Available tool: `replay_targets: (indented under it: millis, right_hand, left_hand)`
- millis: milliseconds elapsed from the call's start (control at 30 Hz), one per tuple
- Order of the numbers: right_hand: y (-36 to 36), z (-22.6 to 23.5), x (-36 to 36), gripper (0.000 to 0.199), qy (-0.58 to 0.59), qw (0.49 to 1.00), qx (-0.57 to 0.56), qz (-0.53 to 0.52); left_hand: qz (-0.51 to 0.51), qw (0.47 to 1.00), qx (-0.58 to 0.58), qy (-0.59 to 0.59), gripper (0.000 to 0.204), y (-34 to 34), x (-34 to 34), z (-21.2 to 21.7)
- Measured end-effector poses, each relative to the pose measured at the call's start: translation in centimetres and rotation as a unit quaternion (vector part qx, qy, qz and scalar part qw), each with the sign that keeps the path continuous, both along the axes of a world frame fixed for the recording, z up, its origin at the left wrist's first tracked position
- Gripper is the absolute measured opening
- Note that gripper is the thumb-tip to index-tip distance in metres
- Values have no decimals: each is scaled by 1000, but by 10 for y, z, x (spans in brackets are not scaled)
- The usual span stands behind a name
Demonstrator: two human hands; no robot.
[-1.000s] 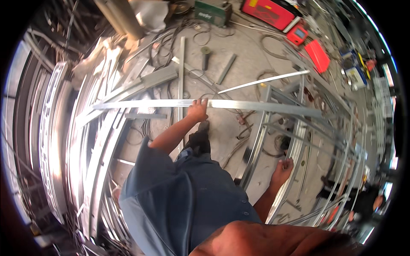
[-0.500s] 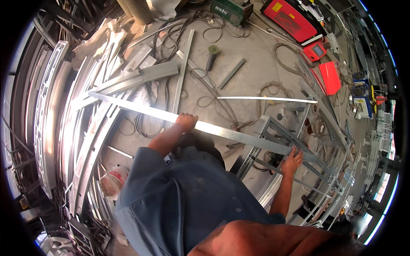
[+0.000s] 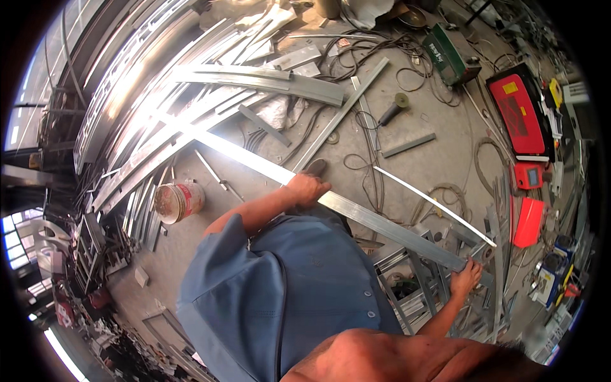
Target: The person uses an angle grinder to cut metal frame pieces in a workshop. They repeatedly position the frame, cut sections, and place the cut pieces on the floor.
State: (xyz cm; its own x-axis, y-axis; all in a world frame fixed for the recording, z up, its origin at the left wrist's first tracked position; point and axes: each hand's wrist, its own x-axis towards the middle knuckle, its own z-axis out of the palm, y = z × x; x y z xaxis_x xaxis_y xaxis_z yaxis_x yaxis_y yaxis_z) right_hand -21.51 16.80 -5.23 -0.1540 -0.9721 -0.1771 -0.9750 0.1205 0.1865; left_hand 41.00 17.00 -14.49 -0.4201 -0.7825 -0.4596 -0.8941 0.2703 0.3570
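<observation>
A long, flat silvery metal bar (image 3: 369,215) crosses in front of my body, from the stacked metal at the upper left down to the lower right. My left hand (image 3: 307,190) is closed round it near the middle. Close to its lower right end, my right hand (image 3: 468,275) grips the same bar, thumb and fingers on its edges. Bright glare washes out the bar's far left part. Beneath the right end stands a grey metal frame (image 3: 420,270), partly hidden by the bar and my arm.
Metal strips and profiles (image 3: 254,83) lie heaped at the upper left. A dirty bucket (image 3: 179,202) stands at left. An angle grinder (image 3: 393,109), a thin white rod (image 3: 433,205) and cables lie on the floor ahead. A green box (image 3: 450,56) and a red machine (image 3: 520,111) stand farther off.
My view has swung left, so the surroundings sit farther right and the bucket shows more fully. Both hands keep hold of the bar, which now slants more steeply down to the right.
</observation>
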Motion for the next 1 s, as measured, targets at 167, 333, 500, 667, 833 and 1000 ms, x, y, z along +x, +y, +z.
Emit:
replay_targets:
  millis: [167, 333, 500, 667, 833, 1000]
  right_hand:
    - [-67, 25, 48, 81, 9, 994, 11, 110]
    - [-140, 3, 91, 65, 39, 981, 70, 177]
    - [-212, -47, 193, 41, 49, 948, 206, 237]
    - [-249, -92, 396, 36, -84, 938, 148, 301]
    - [-217, -156, 599, 46, -136, 913, 202, 329]
    - [-195, -201, 706, 57, -237, 865, 162, 412]
  left_hand:
    - [55, 996, 57, -49, 29, -17, 71, -19]
    - [56, 992, 91, -71, 31, -31, 145, -71]
    - [90, 985, 103, -104, 26, -67, 260, -79]
    - [228, 957, 55, -171, 45, -95, 387, -66]
    - [106, 994, -12, -28, 37, -141, 274, -95]
    - [98, 993, 47, -46, 27, -148, 277, -155]
